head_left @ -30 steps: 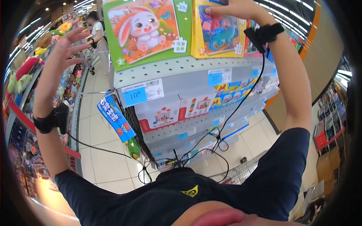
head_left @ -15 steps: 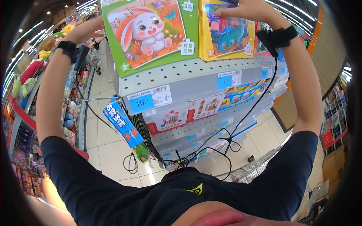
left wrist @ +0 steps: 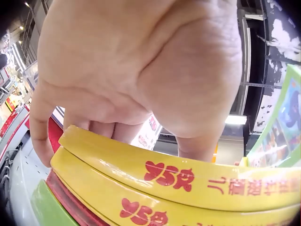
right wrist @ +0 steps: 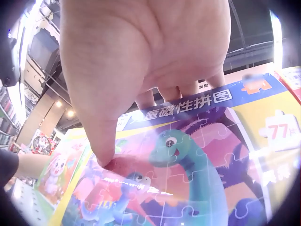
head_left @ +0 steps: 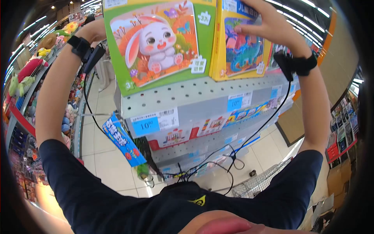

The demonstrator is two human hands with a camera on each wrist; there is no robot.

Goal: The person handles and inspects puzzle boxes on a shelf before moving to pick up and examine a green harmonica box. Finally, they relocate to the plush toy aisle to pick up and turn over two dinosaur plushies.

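Left hand [left wrist: 136, 70], little finger apart, fingertips hidden, grip unclear, over glossy yellow rectangular card boxes [left wrist: 113, 160]; green square rabbit-picture card box [head_left: 117, 70] left of right fingers; right hand [head_left: 276, 29] clamps yellow rectangular dinosaur-picture card box [head_left: 243, 58] between thumb and fingers

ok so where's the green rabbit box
In the head view, the green rabbit box stands at the left end of the shelf, just left of the yellow dinosaur box and above a blue-and-white price tag.

Grey shelf [head_left: 167, 96] w/ green bunny box [head_left: 157, 48] & yellow dino box [head_left: 243, 56].
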